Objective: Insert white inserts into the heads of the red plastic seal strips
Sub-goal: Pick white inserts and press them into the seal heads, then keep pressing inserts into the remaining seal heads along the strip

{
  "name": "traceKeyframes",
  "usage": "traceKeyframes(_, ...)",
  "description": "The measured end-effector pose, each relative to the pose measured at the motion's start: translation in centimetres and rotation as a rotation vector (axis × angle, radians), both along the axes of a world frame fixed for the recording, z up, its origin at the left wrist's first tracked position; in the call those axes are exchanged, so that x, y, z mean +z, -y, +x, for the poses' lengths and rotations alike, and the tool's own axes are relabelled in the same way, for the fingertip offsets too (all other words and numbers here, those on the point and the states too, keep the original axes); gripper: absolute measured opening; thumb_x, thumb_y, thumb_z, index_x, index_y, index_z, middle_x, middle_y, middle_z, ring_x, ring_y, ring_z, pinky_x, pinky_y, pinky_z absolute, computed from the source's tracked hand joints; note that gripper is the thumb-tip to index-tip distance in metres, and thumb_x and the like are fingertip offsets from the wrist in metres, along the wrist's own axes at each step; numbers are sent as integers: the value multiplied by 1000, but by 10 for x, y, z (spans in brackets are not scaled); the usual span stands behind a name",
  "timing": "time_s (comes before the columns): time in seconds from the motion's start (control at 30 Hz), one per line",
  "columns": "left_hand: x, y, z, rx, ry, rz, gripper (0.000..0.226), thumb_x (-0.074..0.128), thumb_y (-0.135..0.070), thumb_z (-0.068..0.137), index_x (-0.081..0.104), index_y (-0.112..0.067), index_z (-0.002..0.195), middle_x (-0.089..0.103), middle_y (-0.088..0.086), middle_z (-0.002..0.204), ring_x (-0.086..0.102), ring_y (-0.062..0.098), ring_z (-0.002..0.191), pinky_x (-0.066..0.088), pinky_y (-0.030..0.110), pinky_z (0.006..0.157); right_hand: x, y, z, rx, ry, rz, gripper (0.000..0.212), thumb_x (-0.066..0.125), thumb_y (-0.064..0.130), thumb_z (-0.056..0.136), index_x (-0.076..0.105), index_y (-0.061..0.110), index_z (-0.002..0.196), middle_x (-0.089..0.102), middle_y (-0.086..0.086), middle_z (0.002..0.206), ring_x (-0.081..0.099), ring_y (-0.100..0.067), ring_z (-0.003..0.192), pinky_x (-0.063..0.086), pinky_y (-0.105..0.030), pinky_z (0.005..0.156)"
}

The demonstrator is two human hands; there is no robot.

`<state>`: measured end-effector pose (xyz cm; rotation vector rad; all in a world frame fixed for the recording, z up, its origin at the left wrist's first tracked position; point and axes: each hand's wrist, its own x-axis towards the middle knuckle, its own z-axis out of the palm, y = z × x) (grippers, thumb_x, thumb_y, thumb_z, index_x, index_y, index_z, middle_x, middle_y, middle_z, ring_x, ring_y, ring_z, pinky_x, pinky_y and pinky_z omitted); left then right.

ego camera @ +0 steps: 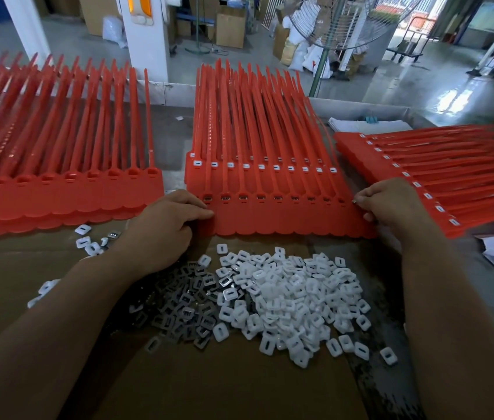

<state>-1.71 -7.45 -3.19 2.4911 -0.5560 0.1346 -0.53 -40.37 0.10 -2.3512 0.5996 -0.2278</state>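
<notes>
On cardboard [224, 386]: white inserts [294, 298] heaped by dark metal clips [185, 307] — fan [345, 22], boxes [230, 27] behind.
Red strip sheet [279, 218]: flat betw. hands.
L hand [164, 228]: fingers curled, gripped its left edge.
R hand [391, 204]: pinched right edge.

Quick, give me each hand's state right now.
Left hand: grips the left edge of the front red strip sheet.
Right hand: pinches that sheet's right edge.
</notes>
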Motion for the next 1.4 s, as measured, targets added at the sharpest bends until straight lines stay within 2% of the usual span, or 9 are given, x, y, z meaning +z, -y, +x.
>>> traceKeyframes(0.23, 1, 0, -1, 0, 0, 6, 53, 41, 8, 78, 61, -21, 117, 49, -10, 123, 39, 7, 119, 29, 24, 99, -2, -1, 0, 2, 41, -37, 20, 63, 1, 80, 62, 17, 67, 59, 2, 59, 51, 0, 32, 40, -13, 40)
traceKeyframes(0.43, 2, 1, -1, 2, -6, 7, 53, 40, 8, 78, 60, -22, 118, 49, -11, 123, 39, 7, 119, 29, 22, 98, -3, -1, -1, 31, 59, -79, 11, 65, 6, 79, 67, 15, 73, 61, -2, 61, 50, 3, 31, 34, -3, 37)
traceKeyframes(0.6, 1, 0, 0, -5, 4, 10, 53, 41, 8, 78, 60, -21, 118, 49, -10, 124, 39, 8, 120, 27, 22, 100, 6, -3, -2, 100, -74, -192, 19, 61, -6, 78, 72, 6, 87, 69, -13, 86, 66, -11, 62, 51, -31, 67)
traceKeyframes(0.7, 0, 0, 1, -9, 13, 11, 53, 41, 9, 78, 61, -20, 118, 50, -9, 123, 39, 8, 119, 26, 20, 98, 11, -5, -4, 123, -158, -179, 21, 53, -1, 84, 68, 2, 99, 62, -9, 79, 57, -2, 43, 45, -26, 54)
traceKeyframes(0.87, 0, -1, 1, -11, 18, 7, 53, 42, 9, 76, 62, -20, 116, 50, -10, 120, 40, 8, 117, 27, 22, 98, 14, -13, -5, 193, -210, -329, 25, 48, -2, 85, 67, -3, 101, 67, -24, 97, 63, -36, 89, 49, -34, 81)
traceKeyframes(1.03, 0, 0, 1, -7, 20, 3, 54, 42, 9, 77, 61, -21, 117, 48, -13, 118, 38, 3, 115, 25, 20, 98, 17, -13, -4, 157, -223, -305, 26, 47, 2, 89, 64, 0, 107, 64, -23, 106, 60, -36, 100, 45, -27, 67)
traceKeyframes(1.13, 0, 1, 1, -8, 17, 6, 53, 42, 9, 77, 61, -21, 117, 49, -13, 120, 38, 5, 117, 26, 21, 99, 20, -14, -5, 143, -231, -325, 25, 49, 0, 87, 64, -1, 106, 64, -20, 108, 61, -35, 88, 48, -28, 62)
traceKeyframes(1.23, 0, 2, 1, -1, 10, 3, 53, 41, 8, 78, 61, -22, 117, 49, -13, 120, 39, 7, 118, 29, 25, 100, 25, -17, -6, 148, -79, -472, 22, 54, 6, 85, 70, 4, 99, 66, -16, 106, 60, -32, 98, 45, -31, 83)
traceKeyframes(1.4, 1, 2, 0, -3, 4, -1, 52, 41, 8, 79, 61, -21, 117, 49, -11, 121, 39, 7, 118, 29, 24, 99, 40, -56, -19, 402, 218, -213, 12, 63, 14, 83, 73, 11, 86, 70, -1, 84, 57, -1, 71, 42, -20, 69)
